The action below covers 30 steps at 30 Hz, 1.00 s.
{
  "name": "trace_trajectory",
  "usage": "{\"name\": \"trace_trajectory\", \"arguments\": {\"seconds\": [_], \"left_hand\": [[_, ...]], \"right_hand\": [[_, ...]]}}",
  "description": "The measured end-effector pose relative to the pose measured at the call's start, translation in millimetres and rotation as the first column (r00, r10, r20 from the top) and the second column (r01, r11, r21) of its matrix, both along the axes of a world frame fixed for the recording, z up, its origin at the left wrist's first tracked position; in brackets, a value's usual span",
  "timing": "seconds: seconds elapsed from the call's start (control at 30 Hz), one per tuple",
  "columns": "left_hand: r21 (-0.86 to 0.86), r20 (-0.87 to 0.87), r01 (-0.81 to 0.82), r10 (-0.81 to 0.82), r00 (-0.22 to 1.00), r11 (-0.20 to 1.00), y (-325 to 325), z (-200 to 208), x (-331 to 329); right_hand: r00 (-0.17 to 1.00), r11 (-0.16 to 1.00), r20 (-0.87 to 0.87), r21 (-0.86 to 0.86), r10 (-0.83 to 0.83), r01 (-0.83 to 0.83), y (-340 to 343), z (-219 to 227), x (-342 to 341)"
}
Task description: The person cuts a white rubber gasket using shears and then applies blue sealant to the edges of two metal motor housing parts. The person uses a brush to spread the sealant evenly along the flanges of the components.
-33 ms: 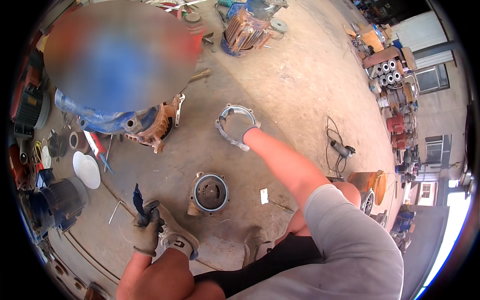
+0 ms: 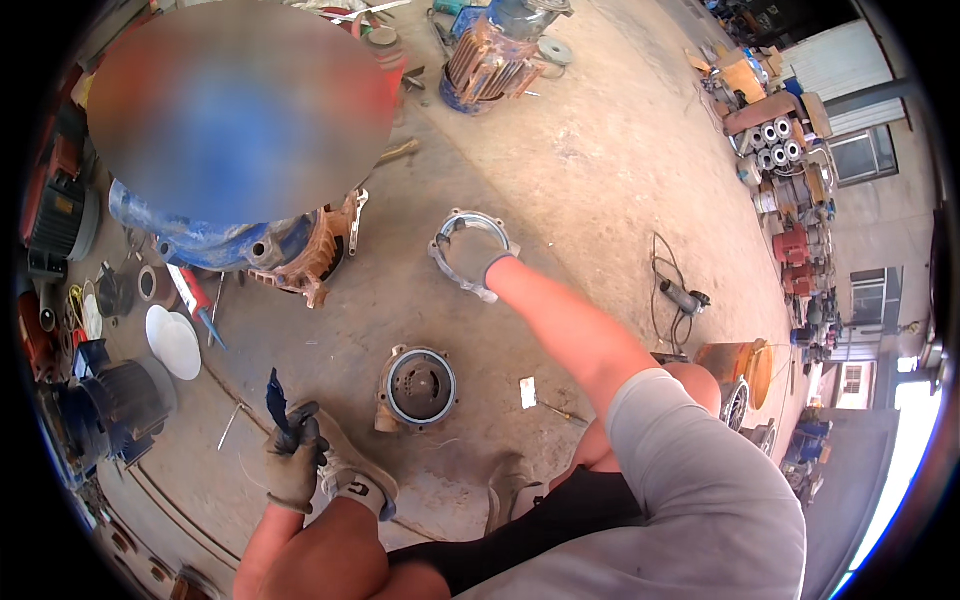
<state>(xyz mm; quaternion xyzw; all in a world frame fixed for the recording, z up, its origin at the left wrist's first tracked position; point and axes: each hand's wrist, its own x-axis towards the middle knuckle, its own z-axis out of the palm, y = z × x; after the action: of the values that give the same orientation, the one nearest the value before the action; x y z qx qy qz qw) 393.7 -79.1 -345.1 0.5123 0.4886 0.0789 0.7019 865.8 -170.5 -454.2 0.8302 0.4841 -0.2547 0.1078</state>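
Observation:
My right hand (image 2: 474, 257), in a grey glove with dark fingertips, reaches forward. Its fingers are closed over the near left side of a metal flange ring (image 2: 481, 219) with lugs on its rim. Low on the left, beside my shoe, my gloved left hand (image 2: 293, 465) grips a dark blue strip (image 2: 276, 393) that looks like a rag and sticks up from the fingers. Between my feet and the ring, a round cast housing (image 2: 423, 386) lies on the floor with its bright machined rim facing up. Holes show in its dark inner face.
A large blue pump casing (image 2: 215, 240) stands far left, a wrench (image 2: 358, 220) against it. Around it lie a sealant tube (image 2: 195, 297), white discs (image 2: 173, 340) and a motor (image 2: 130, 400). A rusty motor (image 2: 487, 65) is farther off. At right sits a corded grinder (image 2: 682, 298); a screwdriver (image 2: 562, 411) lies nearer.

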Motion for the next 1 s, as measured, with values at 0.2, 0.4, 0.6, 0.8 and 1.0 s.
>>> {"name": "trace_trajectory", "arguments": {"seconds": [0.2,0.4,0.6,0.8,1.0], "left_hand": [[0.004,0.001,0.021,-0.021,1.0,1.0,1.3,-7.6,-4.6],[0.058,-0.005,0.013,-0.013,1.0,0.998,-0.1,-6.9,-10.7],[0.082,-0.018,-0.008,0.01,1.0,0.997,-1.1,-3.2,-5.6],[0.024,0.028,-0.021,0.02,0.999,0.999,-5.6,-14.1,-12.9],[0.062,-0.024,-0.048,0.05,0.998,0.997,0.0,-8.5,-13.0]], "right_hand": [[0.998,0.981,0.004,0.181,-0.067,0.065,-0.8,-7.2,0.0],[0.972,0.971,-0.061,0.06,-0.227,0.23,-7.0,3.0,21.4],[0.971,0.971,-0.001,0.007,-0.24,0.24,-35.1,-14.9,49.5],[0.987,0.975,0.075,0.161,0.142,-0.152,-14.9,-39.2,38.9],[0.986,0.962,-0.165,0.27,0.0,0.045,-8.4,-14.2,-16.1]]}}
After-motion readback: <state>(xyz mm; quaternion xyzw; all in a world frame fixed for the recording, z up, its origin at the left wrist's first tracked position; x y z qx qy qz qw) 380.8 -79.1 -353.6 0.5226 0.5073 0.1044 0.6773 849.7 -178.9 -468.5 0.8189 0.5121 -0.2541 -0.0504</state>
